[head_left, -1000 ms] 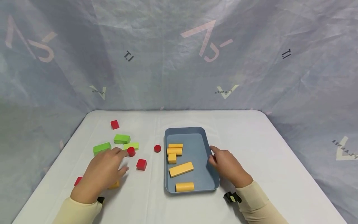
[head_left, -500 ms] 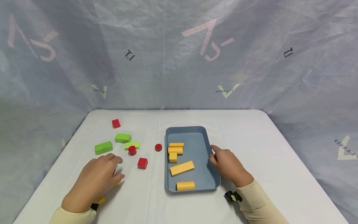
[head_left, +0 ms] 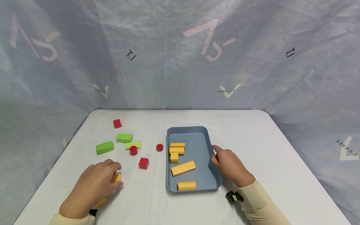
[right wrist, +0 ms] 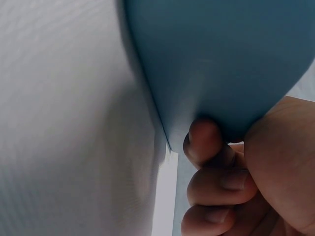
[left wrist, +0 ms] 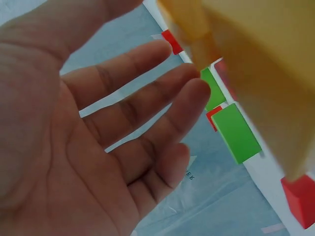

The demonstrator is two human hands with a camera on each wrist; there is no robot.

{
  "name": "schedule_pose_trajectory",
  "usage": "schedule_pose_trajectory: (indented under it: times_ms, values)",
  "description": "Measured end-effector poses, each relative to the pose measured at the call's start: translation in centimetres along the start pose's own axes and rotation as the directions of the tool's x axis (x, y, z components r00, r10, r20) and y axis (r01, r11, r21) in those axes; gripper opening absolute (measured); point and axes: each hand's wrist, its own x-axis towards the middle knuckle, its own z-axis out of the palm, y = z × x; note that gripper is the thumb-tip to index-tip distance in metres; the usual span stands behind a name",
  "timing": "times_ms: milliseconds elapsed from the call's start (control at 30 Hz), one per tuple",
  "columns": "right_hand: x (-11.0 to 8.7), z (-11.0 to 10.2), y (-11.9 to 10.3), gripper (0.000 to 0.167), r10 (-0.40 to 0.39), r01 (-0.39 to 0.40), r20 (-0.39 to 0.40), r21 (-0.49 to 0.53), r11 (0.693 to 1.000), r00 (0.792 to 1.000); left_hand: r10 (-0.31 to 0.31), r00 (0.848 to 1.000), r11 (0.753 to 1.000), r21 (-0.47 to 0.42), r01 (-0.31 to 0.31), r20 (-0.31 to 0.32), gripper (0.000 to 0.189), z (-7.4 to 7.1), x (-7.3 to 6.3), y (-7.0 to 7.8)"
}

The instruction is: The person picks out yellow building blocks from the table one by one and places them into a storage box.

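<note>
My left hand hovers low over the near left of the table, fingers spread and loosely bent. Between its thumb and fingertips shows a yellow block, with a bit of red beside it. Another yellow block lies partly hidden under the wrist. In the left wrist view the fingers reach towards blurred yellow blocks, the palm bare. My right hand holds the right wall of a blue-grey tray, its fingers curled at the side. Inside the tray lie several yellow blocks.
Beyond the left hand lie two green blocks, a lime block, a red cylinder, a red disc and red cubes. Grey printed cloth hangs behind the white table.
My left hand has drawn back from the red cylinder towards the near edge, down to the yellow block. The right hand has stayed on the tray.
</note>
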Motion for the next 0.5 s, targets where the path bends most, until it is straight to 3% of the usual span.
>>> schedule_pose_trajectory:
  times_ms: [200,500]
  values:
    - [0.1,0.0,0.0,0.047,0.008,-0.008,0.007,0.003,1.0,1.0,-0.029,0.999,0.999,-0.017,0.03,0.046,0.047,0.6,0.0,0.1]
    - [0.1,0.1,0.1,0.047,0.013,-0.013,0.011,0.003,1.0,1.0,0.021,1.0,1.0,-0.014,-0.021,-0.017,0.039,1.2,-0.3,0.0]
